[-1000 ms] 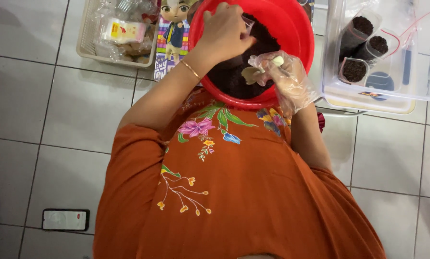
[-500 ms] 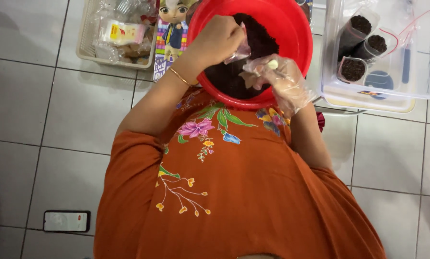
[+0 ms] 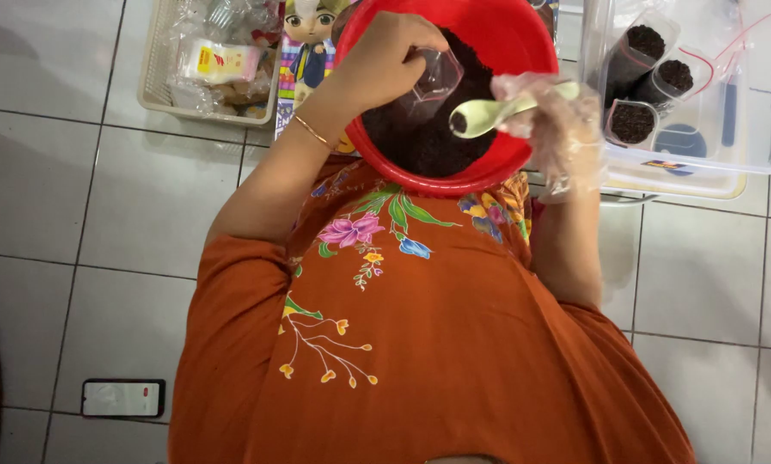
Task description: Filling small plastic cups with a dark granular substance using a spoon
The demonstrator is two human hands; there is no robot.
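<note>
A red bowl (image 3: 506,34) holding dark crumbly mix (image 3: 428,142) rests in my lap over my orange flowered clothing. My left hand (image 3: 384,62), a thin bangle on its wrist, is closed on a small clear plastic cup (image 3: 433,82) held tilted above the mix. My right hand (image 3: 550,129) wears a clear plastic glove and grips a pale green spoon (image 3: 484,116). The spoon's bowl sits just right of the cup's mouth, over the dark mix.
A clear plastic bin (image 3: 703,155) at the right holds several filled cups of dark mix (image 3: 639,51). A beige basket (image 3: 158,86) of wrapped packets sits upper left, beside a cartoon-printed box (image 3: 304,43). A phone (image 3: 123,398) lies on the white tiled floor.
My left hand brought the clear cup down toward the mix and tilted it. The gloved right hand shifted right and swung the spoon up to the cup's mouth.
</note>
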